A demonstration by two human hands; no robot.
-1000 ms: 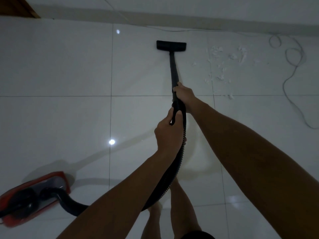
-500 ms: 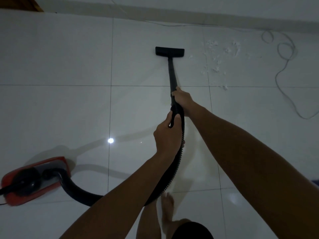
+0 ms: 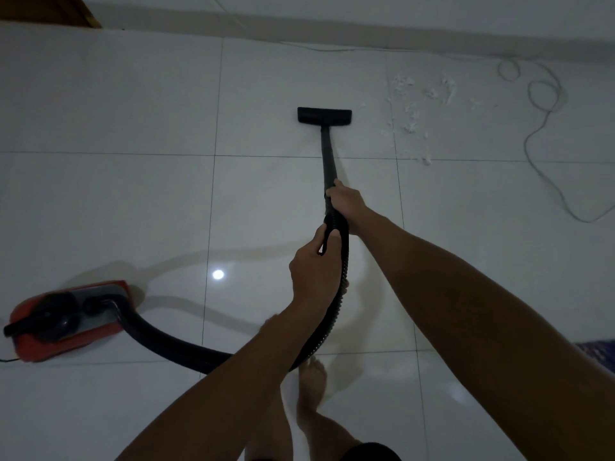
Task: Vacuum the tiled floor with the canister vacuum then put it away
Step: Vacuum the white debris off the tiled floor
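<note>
The black floor nozzle [image 3: 324,115] lies flat on the white tiled floor [image 3: 133,201], ahead of me. A black wand [image 3: 328,158] runs from it back to my hands. My right hand [image 3: 344,201] grips the wand's lower end. Just behind, my left hand [image 3: 312,271] grips the handle where the ribbed black hose [image 3: 186,349] begins. The hose curves down and left to the red canister vacuum [image 3: 66,321] on the floor at the lower left. White scraps of debris [image 3: 412,108] lie scattered to the right of the nozzle.
A thin white cord [image 3: 545,134] loops over the floor at the far right, along the wall base [image 3: 366,28]. A wooden corner [image 3: 50,11] shows at top left. My bare feet [image 3: 311,377] stand below the hands. A dark patterned edge [image 3: 599,356] shows at lower right.
The nozzle has been pulled back toward me, away from the wall. The canister has trailed a little nearer to the middle. Both hands keep their grips.
</note>
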